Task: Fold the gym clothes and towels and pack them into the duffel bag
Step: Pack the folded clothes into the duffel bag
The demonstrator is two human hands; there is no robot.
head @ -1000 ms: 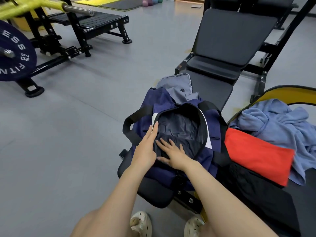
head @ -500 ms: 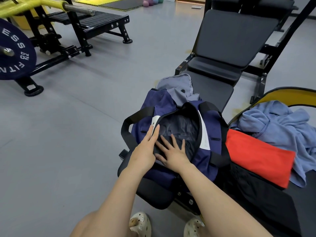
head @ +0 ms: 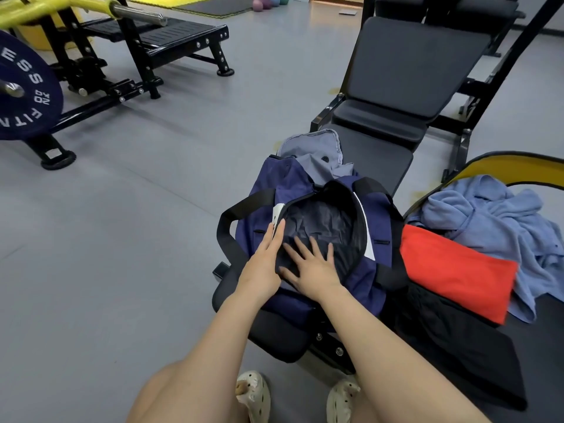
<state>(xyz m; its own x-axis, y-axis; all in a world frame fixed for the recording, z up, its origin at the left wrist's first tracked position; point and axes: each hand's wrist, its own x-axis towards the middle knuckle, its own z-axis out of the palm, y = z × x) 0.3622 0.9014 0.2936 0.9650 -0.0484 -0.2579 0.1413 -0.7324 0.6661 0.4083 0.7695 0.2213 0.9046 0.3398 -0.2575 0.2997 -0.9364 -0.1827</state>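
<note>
So my left hand (head: 265, 264) was lying along the near left rim of the duffel bag (head: 293, 190), fingers (head: 276, 232) straight and flat on the edge, not gripping anything. My right hand (head: 314, 271) was just beside it, touching, with its fingers (head: 300, 247) spread out and pressing flat on the dark garment (head: 320, 222) already inside the bag's open mouth. So both hands were loose and unclenched, just pushing down.

The navy bag sat on the end of the black padded desk (head: 375, 157), with its black strap (head: 229, 227) looping out left of my left fingers. Past my fingertips, a grey-blue flap (head: 311, 148) of the bag or something in it stuck up at the far end; couldn't tell which.

Off to the right of my right fingers, well clear of them, was the folded red piece (head: 454, 279), lying on a black garment (head: 451, 337). Behind the red one was the light blue towel (head: 494, 221), all crumpled, not folded yet.

Far left of my hands stood a weight plate (head: 24, 96) on a rack, and below my arms were my pale clogs (head: 253, 395) on the grey floor (head: 122, 239).
</note>
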